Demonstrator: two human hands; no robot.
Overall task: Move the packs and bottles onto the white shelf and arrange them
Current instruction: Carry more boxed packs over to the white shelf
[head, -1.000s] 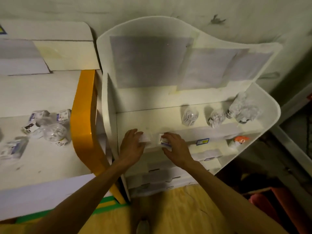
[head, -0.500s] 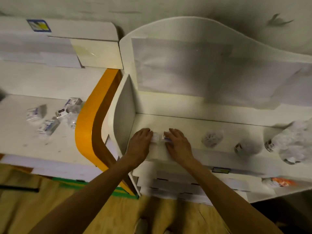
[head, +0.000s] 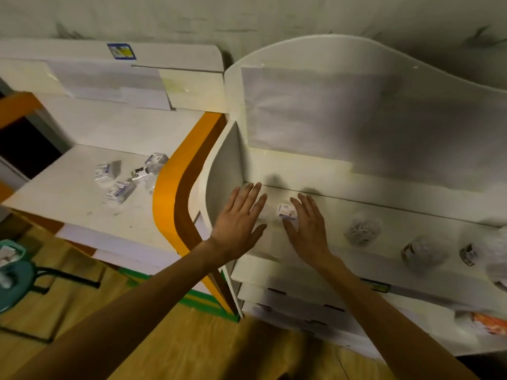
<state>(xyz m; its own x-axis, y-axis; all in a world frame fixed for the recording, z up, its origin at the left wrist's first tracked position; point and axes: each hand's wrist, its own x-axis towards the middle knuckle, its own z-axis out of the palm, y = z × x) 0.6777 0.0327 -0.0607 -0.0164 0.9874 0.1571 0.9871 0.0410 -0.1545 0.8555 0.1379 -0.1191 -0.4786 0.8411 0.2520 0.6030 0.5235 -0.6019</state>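
Note:
A small white pack (head: 286,210) with blue print lies on the white shelf (head: 340,215), near its left end. My right hand (head: 308,226) is flat on the shelf with straight fingers, its thumb side touching the pack. My left hand (head: 241,215) hovers open just left of the pack, fingers spread, holding nothing. Clear plastic bottles (head: 362,229) stand in a row further right on the same shelf. Several more packs (head: 120,189) and a clear bottle (head: 152,171) lie on the white table (head: 68,198) at the left.
An orange curved panel (head: 175,198) separates the table from the shelf's side wall (head: 225,174). Lower shelf levels hold an orange-labelled item (head: 488,322). A green stool (head: 13,278) stands on the wooden floor at the left edge.
Both hands have let go of the packs and opened flat. The left hand has lifted away to the left. The camera has swung left, bringing more of the table into view.

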